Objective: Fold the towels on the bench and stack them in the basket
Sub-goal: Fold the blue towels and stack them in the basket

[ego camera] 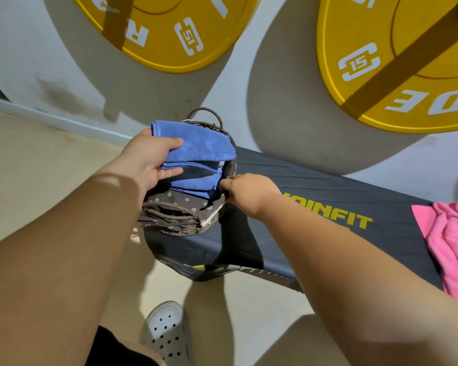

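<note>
Pink cloth, the unfolded pink towel (pixel 450 241), lies heaped at the right end of the bench (pixel 328 196). We judge it light, limp and clingy rather than slippery, best taken by two corners and spread flat on the pad. The blue towel (pixel 198 143) is already folded into a thick pad and hangs just above the basket (pixel 177 220), over a second blue towel (pixel 193 182) that lies inside. Soft as it is, we expect its layers to splay if held by one flap, so the hold belongs on the closed fold, through all layers at once. Our left hand (pixel 146 159) does that, thumb flat on top and fingers beneath, pinching the towel's left edge. Our right hand (pixel 246 191) sits at the basket's right rim with fingers curled over the rim and its flowered liner (pixel 185 203), steadying it, we think; the fingertips are hidden. The basket looks light and woven and stands at the bench's left end, so it may shift if pushed. Around us, two yellow weight plates (pixel 169 30) stand against a pale wall (pixel 24 48), the floor (pixel 37 167) is beige, the bench's dark padded top looks grippy, and a white perforated shoe (pixel 167 331) shows below.
</note>
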